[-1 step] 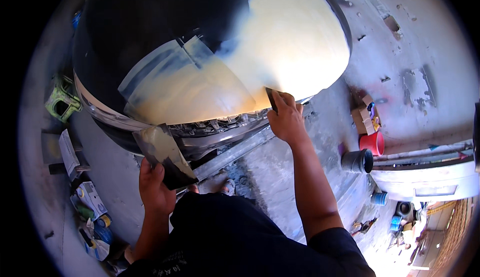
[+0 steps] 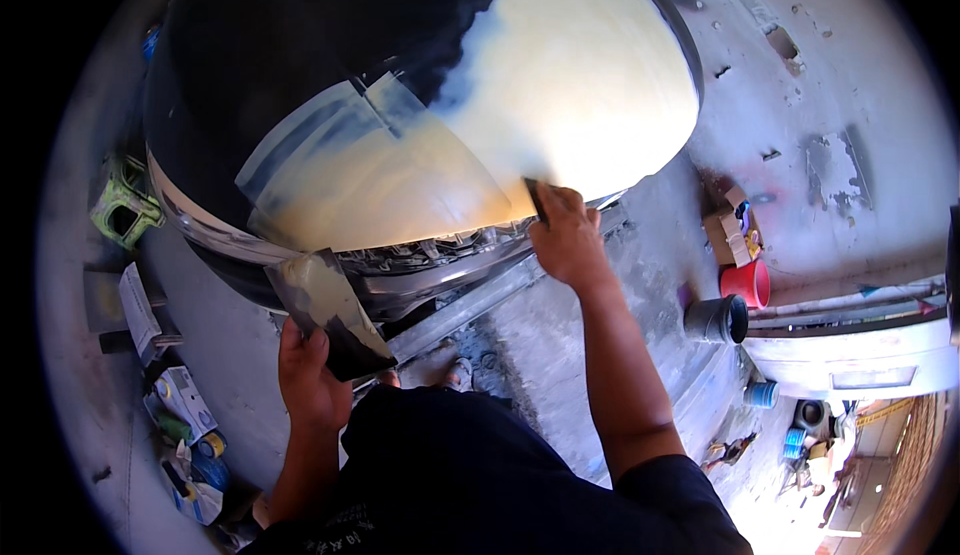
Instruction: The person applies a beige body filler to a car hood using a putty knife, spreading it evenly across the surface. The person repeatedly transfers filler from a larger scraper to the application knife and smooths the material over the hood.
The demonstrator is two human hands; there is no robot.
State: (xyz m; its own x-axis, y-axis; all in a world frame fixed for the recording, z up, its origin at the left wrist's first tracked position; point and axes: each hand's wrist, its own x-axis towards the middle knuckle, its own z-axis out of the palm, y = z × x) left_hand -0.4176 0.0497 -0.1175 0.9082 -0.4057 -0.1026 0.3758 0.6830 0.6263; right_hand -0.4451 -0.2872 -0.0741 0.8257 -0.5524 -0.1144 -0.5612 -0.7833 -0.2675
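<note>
A dark car hood spreads out ahead, its right side and front coated in cream-coloured filler. Patches in the middle show smooth, overlapping strokes with blue-grey edges. My right hand grips a thin dark putty spreader, whose edge meets the filler near the hood's front rim. Lower down, my left hand is closed on the near end of a flat putty board. Cream putty lies over the board's upper part, while its lower corner is dark.
Below the hood's front edge runs the exposed bumper area. On the right stand a red bucket, a black bucket and a cardboard box. A green part and boxes lie at left.
My right hand has shifted slightly left with the spreader. My left hand and the putty board look the same.
</note>
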